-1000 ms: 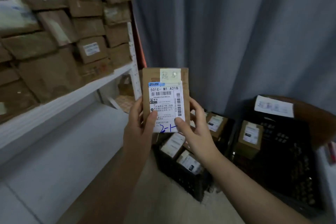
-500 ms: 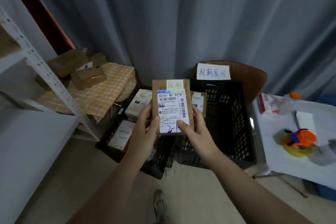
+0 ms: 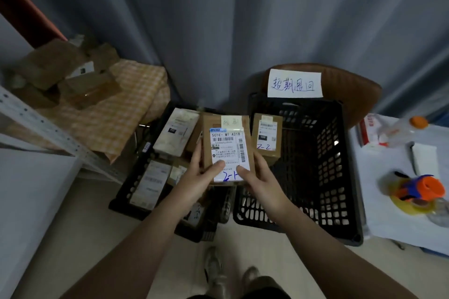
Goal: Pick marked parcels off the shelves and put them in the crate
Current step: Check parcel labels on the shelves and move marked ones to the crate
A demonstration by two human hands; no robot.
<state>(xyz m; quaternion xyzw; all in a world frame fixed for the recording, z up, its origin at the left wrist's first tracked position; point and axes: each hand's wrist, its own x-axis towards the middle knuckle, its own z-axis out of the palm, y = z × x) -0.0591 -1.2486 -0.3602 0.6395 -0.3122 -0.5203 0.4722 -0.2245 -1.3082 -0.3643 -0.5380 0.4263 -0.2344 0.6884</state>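
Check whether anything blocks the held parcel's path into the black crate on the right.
Nothing visible does. The parcel, held by the left hand and right hand, hovers at the left rim of the crate, whose top is open. A second parcel marked 2-2 stands in its far-left corner; the rest looks free.
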